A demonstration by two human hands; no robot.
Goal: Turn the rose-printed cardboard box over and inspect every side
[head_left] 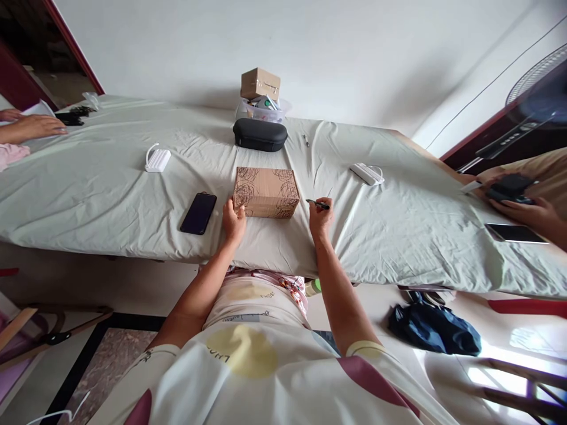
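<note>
A brown cardboard box (pixel 266 184) with dark line drawings on its top and front lies on the cloth-covered table in front of me. My left hand (pixel 234 221) grips its near left corner, the thumb on the front face. To the right of the box, and apart from it, my right hand (pixel 321 217) is closed around a dark pen (pixel 322 205), whose tip points left toward the box. A dark-screened phone (pixel 199 213) lies just left of my left hand.
Behind the box sit a black zip case (pixel 260 134), a clear plastic bin (pixel 283 110) and a smaller carton (pixel 260 84). White power banks (pixel 158 160) lie left and right. At the table's ends are other people's hands (pixel 38 127), and a tablet (pixel 516 233) at the right.
</note>
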